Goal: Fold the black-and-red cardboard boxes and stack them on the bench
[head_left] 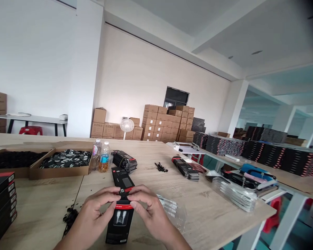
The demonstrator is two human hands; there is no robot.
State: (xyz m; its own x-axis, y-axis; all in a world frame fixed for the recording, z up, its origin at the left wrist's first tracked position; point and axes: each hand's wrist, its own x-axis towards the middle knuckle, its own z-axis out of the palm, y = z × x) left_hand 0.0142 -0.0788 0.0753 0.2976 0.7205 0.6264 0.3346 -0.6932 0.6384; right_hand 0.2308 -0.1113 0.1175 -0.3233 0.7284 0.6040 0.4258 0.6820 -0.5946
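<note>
A black and red cable box [119, 227], with a picture of white cable plugs on it, lies in front of me. At its top edge my left hand [100, 206] pinches it between thumb and fingers. My right hand [148, 205] pinches the same edge from the other side, its fingertips close to the left ones. Beyond the fingertips a black box panel [122, 178] extends away; whether it belongs to the same box I cannot tell. Clear plastic inserts [172, 210] lie just right of my right hand.
Cartons of black parts [65, 159] and two bottles [103, 158] stand on the left. Flat box bundles [125, 160] [185, 168], small black pieces [161, 167] and clear trays [234, 194] lie around the tabletop [198, 211]. Stacked black boxes [1, 198] rise at the left edge.
</note>
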